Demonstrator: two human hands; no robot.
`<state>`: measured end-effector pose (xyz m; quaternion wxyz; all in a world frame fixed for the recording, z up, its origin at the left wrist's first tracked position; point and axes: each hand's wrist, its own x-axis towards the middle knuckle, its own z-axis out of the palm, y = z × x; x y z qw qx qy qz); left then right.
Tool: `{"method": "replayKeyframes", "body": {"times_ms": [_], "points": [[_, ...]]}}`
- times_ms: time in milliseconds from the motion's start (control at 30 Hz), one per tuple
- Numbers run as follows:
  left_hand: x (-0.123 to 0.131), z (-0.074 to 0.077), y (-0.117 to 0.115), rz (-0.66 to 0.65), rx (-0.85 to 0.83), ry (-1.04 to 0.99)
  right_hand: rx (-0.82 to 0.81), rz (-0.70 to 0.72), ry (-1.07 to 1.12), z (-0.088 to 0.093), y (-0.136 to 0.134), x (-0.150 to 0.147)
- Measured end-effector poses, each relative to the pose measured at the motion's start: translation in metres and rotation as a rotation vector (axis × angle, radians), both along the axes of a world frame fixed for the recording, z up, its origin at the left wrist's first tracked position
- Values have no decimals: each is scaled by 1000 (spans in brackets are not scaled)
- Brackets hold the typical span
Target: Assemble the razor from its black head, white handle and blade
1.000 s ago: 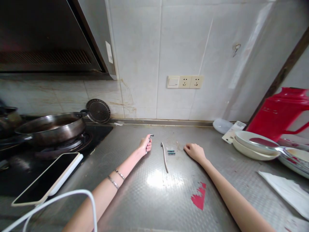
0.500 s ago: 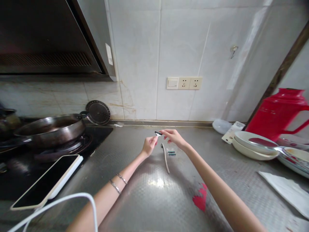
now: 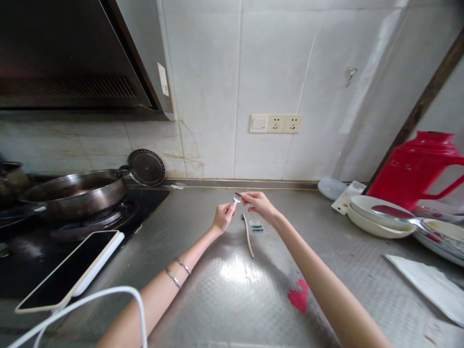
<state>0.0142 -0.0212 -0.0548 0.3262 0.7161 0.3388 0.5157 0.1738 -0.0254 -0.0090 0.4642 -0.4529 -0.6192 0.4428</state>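
While the left hand is closed around a small silvery-white razor handle, as it seems to be, the right hand pinches a thin dark strip, probably a blade head, just above the handle's tip. Both pieces are held up over the counter, between the hob and the stacked dishes; from where I stand, I cannot tell whether they touch. The step in hand appears to concern the joint of head and handle, fitting or removal being indistinguishable. The next move likely calls for a steady left grip and careful right fingertips, clear of any edge. Nearby lie a clear case with greenish strips and, just left of it, a slender pale stick.
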Motion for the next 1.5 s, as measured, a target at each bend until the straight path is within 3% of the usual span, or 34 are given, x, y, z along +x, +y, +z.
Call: {"method": "replayKeyframes", "body": {"times_ms": [233,367,467,600,733,867,1000,1167,1267,1400,1500], "points": [[-3,10,8,38,-29,-262,247,-187,-666,-44,40,-7],[-4,17,11,35,-72,-321,287,-219,-791,-66,49,-19],[-4,19,11,-1,-88,-309,302,-211,-845,-69,48,-23],[-4,21,11,-38,-89,-298,319,-252,-955,-56,37,-17],[-5,23,13,-42,-108,-295,132,-256,-1079,-31,16,-5],[-7,23,15,-34,-120,-304,-114,-41,-1166,-16,-7,0],[-8,22,18,-52,-105,-291,-309,168,-1143,-19,-22,-6],[-7,25,21,-134,-104,-255,-274,157,-1136,-31,-22,-15],[-7,31,23,-199,-102,-218,-266,138,-1115,-28,-18,-9],[-10,43,23,-262,-96,-151,-251,91,-883,-4,-12,17],[-12,50,21,-288,-112,-116,-2,72,-710,24,-12,45]]}}
